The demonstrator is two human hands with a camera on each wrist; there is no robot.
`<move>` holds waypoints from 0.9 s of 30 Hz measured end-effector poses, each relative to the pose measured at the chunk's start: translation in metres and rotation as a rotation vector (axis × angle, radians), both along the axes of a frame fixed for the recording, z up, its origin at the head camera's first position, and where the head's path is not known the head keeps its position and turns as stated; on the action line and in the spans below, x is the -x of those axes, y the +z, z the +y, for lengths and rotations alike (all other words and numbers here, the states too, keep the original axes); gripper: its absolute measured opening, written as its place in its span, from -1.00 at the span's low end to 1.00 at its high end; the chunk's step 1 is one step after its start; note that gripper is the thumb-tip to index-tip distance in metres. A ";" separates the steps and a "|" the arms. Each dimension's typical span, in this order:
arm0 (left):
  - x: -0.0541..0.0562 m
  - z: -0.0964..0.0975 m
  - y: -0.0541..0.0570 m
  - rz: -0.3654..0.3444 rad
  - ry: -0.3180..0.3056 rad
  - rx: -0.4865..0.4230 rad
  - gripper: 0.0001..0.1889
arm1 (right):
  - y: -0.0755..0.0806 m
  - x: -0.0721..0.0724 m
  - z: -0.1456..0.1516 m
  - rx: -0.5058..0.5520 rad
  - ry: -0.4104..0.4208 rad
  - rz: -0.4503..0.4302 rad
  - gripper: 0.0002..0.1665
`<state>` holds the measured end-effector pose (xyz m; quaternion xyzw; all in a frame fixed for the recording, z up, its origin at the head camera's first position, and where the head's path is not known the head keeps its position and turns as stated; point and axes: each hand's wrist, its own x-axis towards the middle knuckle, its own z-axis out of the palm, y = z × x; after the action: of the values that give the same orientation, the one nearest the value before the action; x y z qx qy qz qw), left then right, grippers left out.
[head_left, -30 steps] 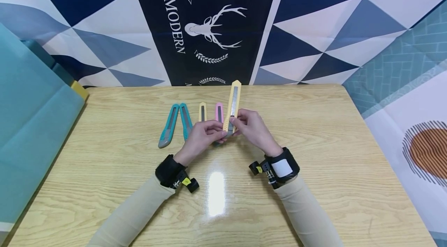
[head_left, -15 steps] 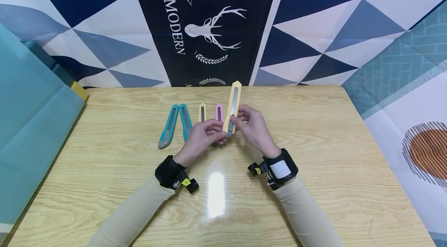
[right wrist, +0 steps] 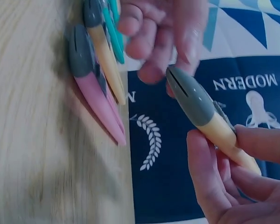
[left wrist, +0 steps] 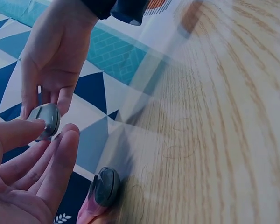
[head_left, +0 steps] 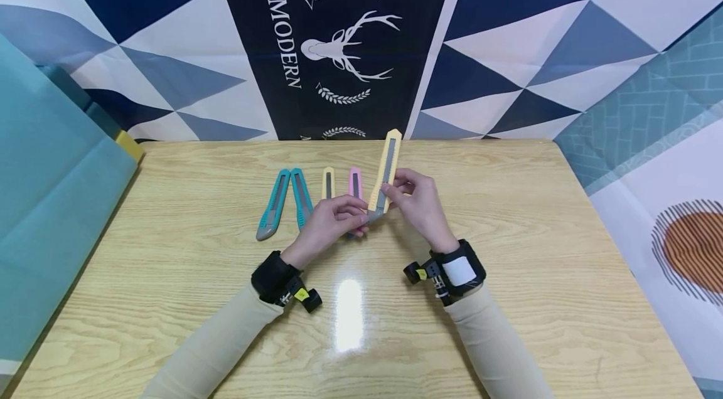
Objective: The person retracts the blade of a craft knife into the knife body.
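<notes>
A pale yellow utility knife with a grey end is held up above the table, slot facing the head camera. My right hand grips its yellow body between thumb and fingers. My left hand pinches the knife's grey end with the thumb on it, as the left wrist view shows. Behind the left hand lie a pink utility knife and another yellow utility knife, their lower parts hidden by it in the head view. Farther left are two teal utility knives, one whole, one partly covered.
The wooden table ends at a patterned backdrop behind the knives. A light blue block-like surface with a yellow piece borders the table on the left. Black camera straps sit on both wrists.
The held knife has shifted slightly right with my right hand, showing more of its grey end beside my left thumb. Its slot looks darker than before. The knives on the table stay put.
</notes>
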<state>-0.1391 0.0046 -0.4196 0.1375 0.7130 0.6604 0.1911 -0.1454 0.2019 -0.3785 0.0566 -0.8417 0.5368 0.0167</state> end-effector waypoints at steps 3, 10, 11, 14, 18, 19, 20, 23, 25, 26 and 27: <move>0.000 -0.001 -0.001 0.009 -0.008 0.011 -0.75 | -0.004 0.004 0.008 -0.004 -0.033 -0.026 -0.65; 0.000 -0.002 -0.001 -0.013 -0.001 0.011 -0.72 | -0.018 0.011 0.019 -0.133 -0.054 -0.157 -0.68; 0.001 -0.002 -0.001 -0.014 0.000 0.010 -0.72 | -0.020 0.012 0.019 -0.142 -0.049 -0.182 -0.68; 0.001 -0.002 -0.001 -0.013 0.002 0.002 -0.72 | -0.026 0.013 0.019 -0.152 -0.022 -0.241 -0.70; 0.001 -0.002 0.000 -0.008 0.004 -0.001 -0.73 | -0.030 0.014 0.019 -0.161 -0.001 -0.304 -0.74; 0.001 -0.001 0.000 -0.007 0.004 0.000 -0.73 | -0.031 0.015 0.019 -0.162 0.000 -0.317 -0.74; 0.001 -0.001 0.000 -0.008 0.005 0.001 -0.73 | -0.032 0.015 0.019 -0.163 -0.003 -0.329 -0.74; 0.001 -0.001 0.001 -0.010 0.006 0.005 -0.73 | -0.033 0.015 0.020 -0.176 -0.013 -0.340 -0.71; 0.002 -0.001 0.000 -0.012 0.005 0.006 -0.73 | -0.034 0.015 0.019 -0.182 -0.017 -0.338 -0.69; 0.002 -0.001 0.000 -0.013 0.004 0.006 -0.73 | -0.034 0.015 0.019 -0.185 -0.019 -0.336 -0.69; 0.002 -0.001 0.000 -0.013 0.003 0.006 -0.73 | -0.034 0.015 0.018 -0.187 -0.020 -0.334 -0.68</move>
<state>-0.1407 0.0034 -0.4194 0.1316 0.7137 0.6596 0.1953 -0.1606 0.2202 -0.4124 -0.0406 -0.8794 0.4580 -0.1233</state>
